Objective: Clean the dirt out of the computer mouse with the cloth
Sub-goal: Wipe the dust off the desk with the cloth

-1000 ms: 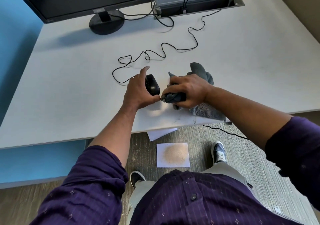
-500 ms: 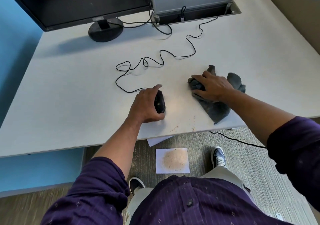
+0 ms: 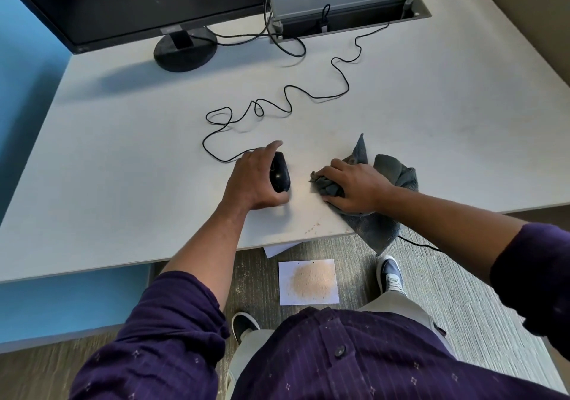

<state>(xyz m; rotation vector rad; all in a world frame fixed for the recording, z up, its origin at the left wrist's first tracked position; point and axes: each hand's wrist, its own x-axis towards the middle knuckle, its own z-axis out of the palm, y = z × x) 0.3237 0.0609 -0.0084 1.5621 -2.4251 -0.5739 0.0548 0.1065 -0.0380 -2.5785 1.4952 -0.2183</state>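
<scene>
A black wired computer mouse [image 3: 280,176] lies tipped on its side on the white desk [image 3: 123,165]. My left hand [image 3: 254,180] holds it, fingers along the far side and thumb below. Just to the right, my right hand [image 3: 354,188] grips a bunched part of the grey cloth [image 3: 391,170] and presses it on the desk. One corner of the cloth hangs over the front edge. A few grains of sandy dirt [image 3: 311,230] lie on the desk near that edge, between my hands.
The mouse cable [image 3: 287,103] snakes back to an open cable tray [image 3: 348,18]. A monitor on a round stand [image 3: 185,49] is at the back left. On the floor lies a white sheet with a pile of sand [image 3: 308,281], between my shoes.
My right hand swung out to the right with the cloth, then came back left toward the mouse. The left hand kept holding the mouse, turning it slightly. Fewer grains lie near the edge.
</scene>
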